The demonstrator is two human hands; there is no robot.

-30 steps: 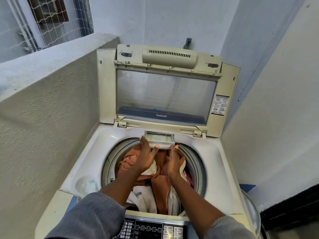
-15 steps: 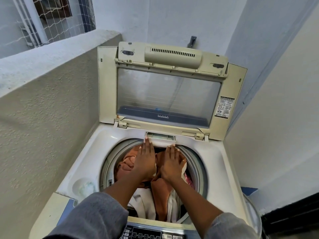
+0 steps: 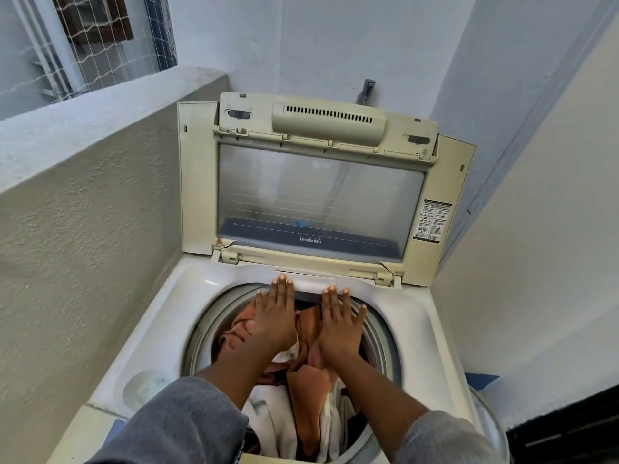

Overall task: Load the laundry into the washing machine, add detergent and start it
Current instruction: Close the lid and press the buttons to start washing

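Grey all the way: the left sleeve (image 3: 187,423) is a soft, heathered grey fabric with loose folds, and the right sleeve (image 3: 445,440) matches it, a shade lighter. Both cuffs end partway up the forearms. The left hand (image 3: 274,316) and right hand (image 3: 340,326) are bare, nails trimmed short.

The cream-white plastic top-loading washing machine (image 3: 160,329) stands with its hinged, clear-windowed lid (image 3: 197,175) raised upright at the back. Its round grey-rimmed drum (image 3: 201,333) holds crumpled rust-orange and white cloth laundry (image 3: 311,406), heaped close to the rim. The flat white detergent drawer (image 3: 315,277) sits at the rear edge of the opening, below the lid hinge, nearly flush with the deck.
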